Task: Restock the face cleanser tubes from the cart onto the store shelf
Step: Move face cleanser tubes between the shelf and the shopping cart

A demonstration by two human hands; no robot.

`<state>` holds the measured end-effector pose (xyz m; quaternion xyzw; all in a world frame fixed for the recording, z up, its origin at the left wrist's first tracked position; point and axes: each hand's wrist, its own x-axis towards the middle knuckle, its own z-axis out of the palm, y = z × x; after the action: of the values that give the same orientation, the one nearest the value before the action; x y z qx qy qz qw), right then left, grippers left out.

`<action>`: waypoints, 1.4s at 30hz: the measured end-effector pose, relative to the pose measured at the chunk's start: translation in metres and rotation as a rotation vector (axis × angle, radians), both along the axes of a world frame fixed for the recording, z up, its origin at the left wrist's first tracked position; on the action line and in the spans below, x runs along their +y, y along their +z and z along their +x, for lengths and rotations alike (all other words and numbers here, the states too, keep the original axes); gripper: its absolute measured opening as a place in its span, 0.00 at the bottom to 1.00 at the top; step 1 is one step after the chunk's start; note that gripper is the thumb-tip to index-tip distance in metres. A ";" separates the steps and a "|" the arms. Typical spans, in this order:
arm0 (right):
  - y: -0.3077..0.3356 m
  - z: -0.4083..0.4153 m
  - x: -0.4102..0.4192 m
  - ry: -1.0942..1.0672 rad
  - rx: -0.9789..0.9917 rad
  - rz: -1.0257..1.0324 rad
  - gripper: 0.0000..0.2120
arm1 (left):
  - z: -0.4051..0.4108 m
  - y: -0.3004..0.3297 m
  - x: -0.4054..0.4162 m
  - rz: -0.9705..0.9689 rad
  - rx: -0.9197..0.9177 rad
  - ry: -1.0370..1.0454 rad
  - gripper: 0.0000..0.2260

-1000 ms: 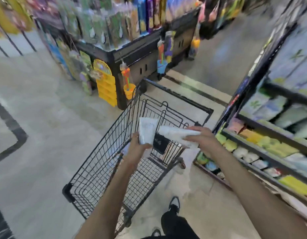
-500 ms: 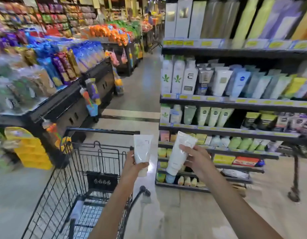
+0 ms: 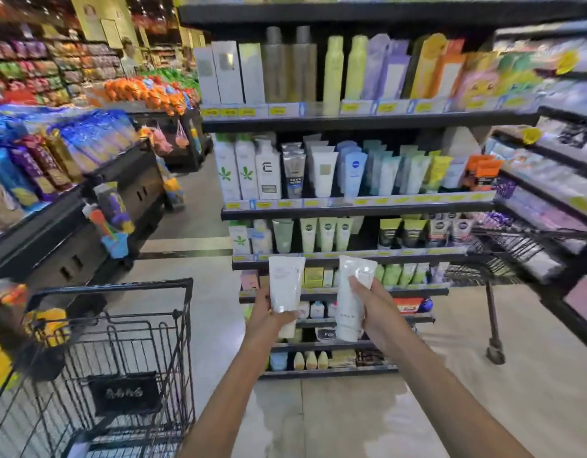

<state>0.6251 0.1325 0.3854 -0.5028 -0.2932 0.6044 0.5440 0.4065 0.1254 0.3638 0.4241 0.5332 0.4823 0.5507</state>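
Two white tubes, one [image 3: 285, 284] gripped in the left hand [image 3: 265, 317] and one [image 3: 351, 297] in the right hand [image 3: 373, 304], are raised toward the shelf [image 3: 351, 209] beside the cart [image 3: 120, 358], neither yet placed, so restocking appears barely begun.

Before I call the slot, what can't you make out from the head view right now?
- Print on the left tube and right tube: too small and faint.
- Right tube's middle: covered by the right hand.
- Left tube's cap: behind the left hand.
- Cart contents: cut off by the bottom edge.
- Right-side shelves: blurred.
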 end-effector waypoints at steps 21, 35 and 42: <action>-0.027 0.162 0.012 0.079 -0.108 -0.031 0.30 | 0.168 -0.026 0.025 -0.066 -0.019 -0.022 0.32; -0.055 0.217 0.111 0.018 -0.169 -0.088 0.28 | 0.240 -0.075 0.139 -0.152 0.030 -0.024 0.27; -0.052 0.232 0.187 0.089 -0.227 -0.068 0.27 | 0.266 -0.087 0.212 -0.126 0.059 0.031 0.26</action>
<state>0.8574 0.3198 0.3330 -0.5726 -0.3542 0.5769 0.4624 0.6727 0.3379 0.2770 0.3943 0.5850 0.4438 0.5526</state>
